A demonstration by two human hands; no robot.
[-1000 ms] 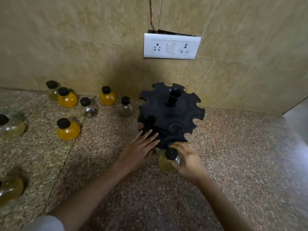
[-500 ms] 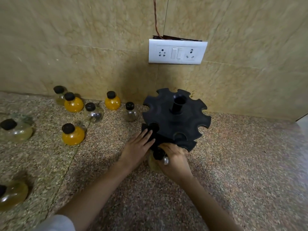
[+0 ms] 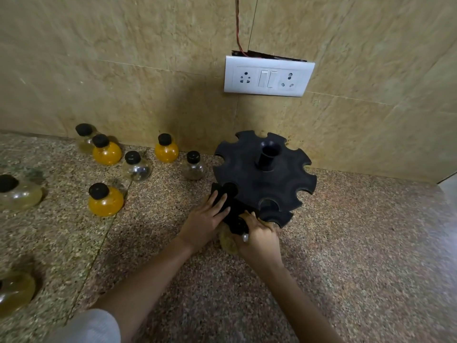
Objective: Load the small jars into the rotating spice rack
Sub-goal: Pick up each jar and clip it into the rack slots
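Observation:
The black rotating spice rack (image 3: 265, 179) stands on the granite counter near the wall, its notched top tier above a lower tier. My left hand (image 3: 206, 219) rests with straight fingers on the lower tier's left edge. My right hand (image 3: 259, 237) grips a small round jar (image 3: 228, 241) with a black cap, held at a notch of the lower tier; most of the jar is hidden by my fingers. One black cap (image 3: 228, 189) sits in a left notch of the top tier. Several loose jars stand to the left, among them an orange one (image 3: 105, 200) and a clear one (image 3: 137, 167).
A white switch and socket plate (image 3: 268, 76) is on the tiled wall above the rack, with a red wire running up. More jars lie at the far left edge (image 3: 19, 194) and lower left (image 3: 14, 292). The counter's right end drops off at the far right (image 3: 448, 186).
My right hand has pushed the jar from in front of the rack up into the lower tier's notch. My left hand stayed on the rack's edge. The camera moved closer.

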